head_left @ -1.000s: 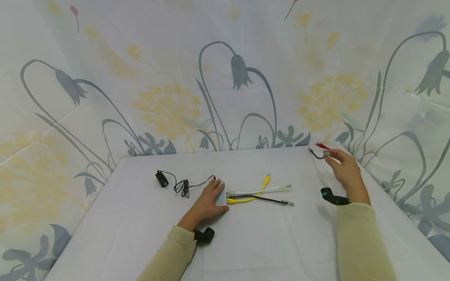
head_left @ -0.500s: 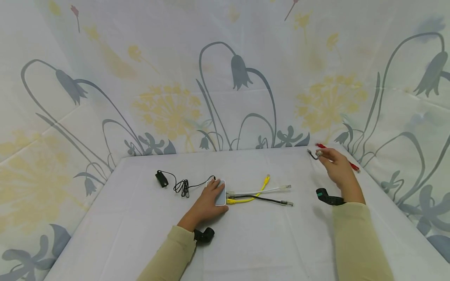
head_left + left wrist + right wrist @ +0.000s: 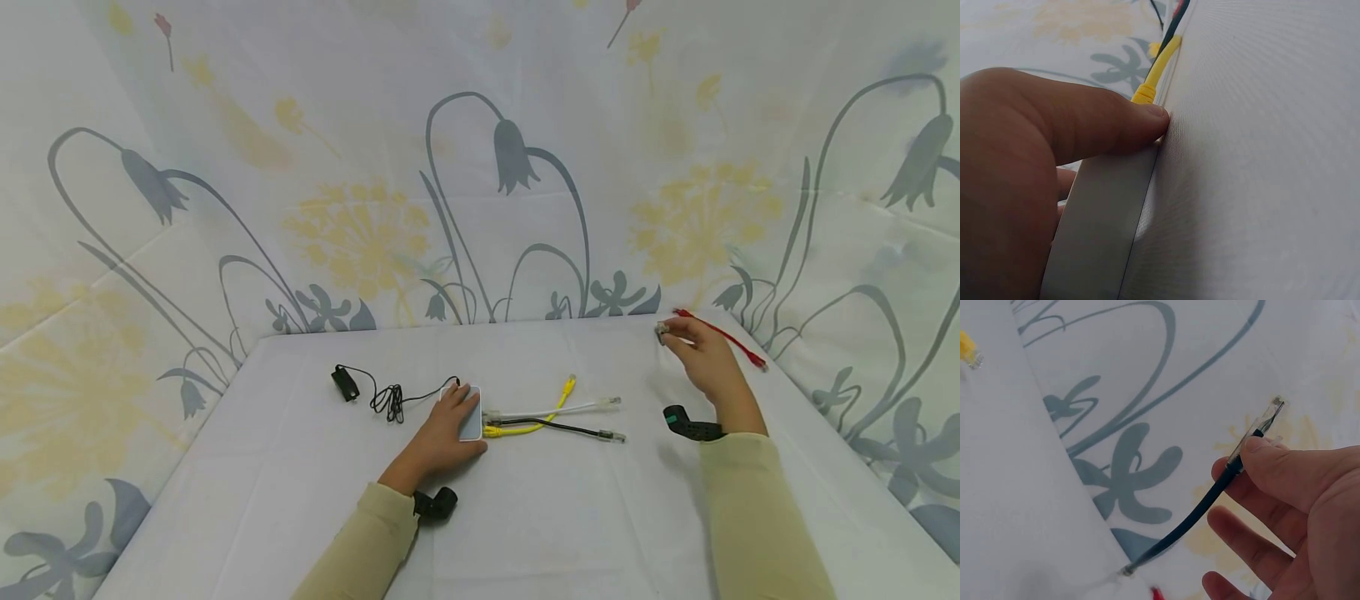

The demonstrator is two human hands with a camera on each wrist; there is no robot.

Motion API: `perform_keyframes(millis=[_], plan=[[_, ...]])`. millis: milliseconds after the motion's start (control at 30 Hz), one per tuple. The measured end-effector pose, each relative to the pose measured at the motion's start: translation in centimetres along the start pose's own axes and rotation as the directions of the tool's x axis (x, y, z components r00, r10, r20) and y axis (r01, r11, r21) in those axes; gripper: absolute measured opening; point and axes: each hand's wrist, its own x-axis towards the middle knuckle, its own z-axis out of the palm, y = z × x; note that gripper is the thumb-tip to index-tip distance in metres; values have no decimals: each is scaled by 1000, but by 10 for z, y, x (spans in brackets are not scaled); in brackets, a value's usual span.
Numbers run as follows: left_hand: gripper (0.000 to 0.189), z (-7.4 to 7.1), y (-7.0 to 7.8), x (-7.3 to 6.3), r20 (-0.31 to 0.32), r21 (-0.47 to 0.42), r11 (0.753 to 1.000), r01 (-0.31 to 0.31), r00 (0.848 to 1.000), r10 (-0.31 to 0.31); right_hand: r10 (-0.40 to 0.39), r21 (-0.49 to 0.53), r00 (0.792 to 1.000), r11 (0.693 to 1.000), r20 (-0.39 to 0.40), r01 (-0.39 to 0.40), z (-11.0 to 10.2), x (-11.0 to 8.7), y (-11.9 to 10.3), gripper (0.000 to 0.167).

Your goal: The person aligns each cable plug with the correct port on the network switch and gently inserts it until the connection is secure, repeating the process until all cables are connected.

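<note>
My left hand (image 3: 442, 433) holds a small white network switch (image 3: 471, 423) on the table, fingers across its top. In the left wrist view the thumb (image 3: 1116, 122) lies along the switch's side (image 3: 1100, 231), beside a yellow plug (image 3: 1144, 94). Yellow (image 3: 525, 430), white (image 3: 551, 410) and black (image 3: 555, 425) Ethernet cables run out of its right side. At the back right, my right hand (image 3: 708, 362) pinches the clear plug (image 3: 1259, 434) of a short dark Ethernet cable (image 3: 1197, 509) between thumb and fingertip. The cable's other end hangs down near the table.
A red Ethernet cable (image 3: 723, 333) lies beyond the right hand, at the table's back right edge. Left of the switch sits a black power adapter (image 3: 346, 383) with a bundled cord (image 3: 388, 402). A flower-patterned cloth (image 3: 480, 208) rises behind the white table (image 3: 570, 517).
My right hand has moved left with the dark Ethernet cable, turning its plug, and more of the red cable shows. My left hand has stayed in place on the switch.
</note>
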Motion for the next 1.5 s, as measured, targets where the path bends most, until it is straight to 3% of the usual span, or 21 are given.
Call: perform_keyframes(millis=[867, 1500], plan=[[77, 0, 2, -1, 3, -1, 1000, 10, 1000, -10, -63, -54, 978, 996, 198, 75, 30, 3, -22, 42], [77, 0, 2, -1, 3, 3, 1000, 19, 1000, -19, -125, -92, 967, 985, 224, 149, 52, 3, -29, 34]])
